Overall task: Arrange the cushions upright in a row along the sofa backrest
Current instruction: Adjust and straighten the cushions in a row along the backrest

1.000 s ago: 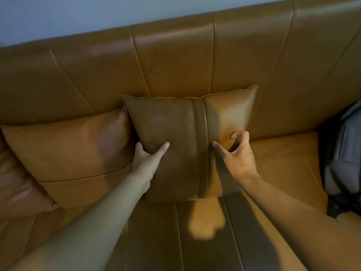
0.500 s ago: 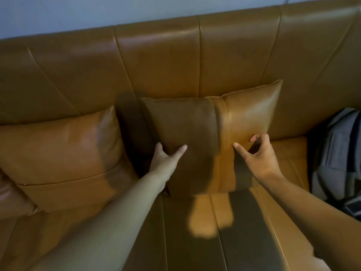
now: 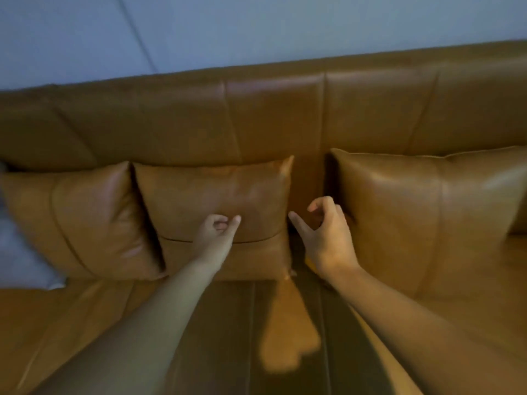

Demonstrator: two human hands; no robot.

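Observation:
Three tan leather cushions stand upright against the sofa backrest (image 3: 279, 115): a left cushion (image 3: 85, 220), a middle cushion (image 3: 216, 195) and a larger right cushion (image 3: 427, 223). A gap of bare backrest separates the middle and right ones. My left hand (image 3: 215, 233) hovers at the front of the middle cushion, fingers half curled and thumb out, holding nothing. In that gap is my right hand (image 3: 325, 232), fingers loosely bent and apart, empty, just left of the right cushion's edge.
The tan sofa seat (image 3: 256, 323) stretches below my arms. A pale grey soft item (image 3: 20, 252) lies at the far left edge, partly behind the left cushion. A blue-grey wall (image 3: 256, 29) rises behind the backrest.
Both hands have come off the cushion they were pressing, which now stands at the right. The view has swung left, and my hands sit by the middle cushion.

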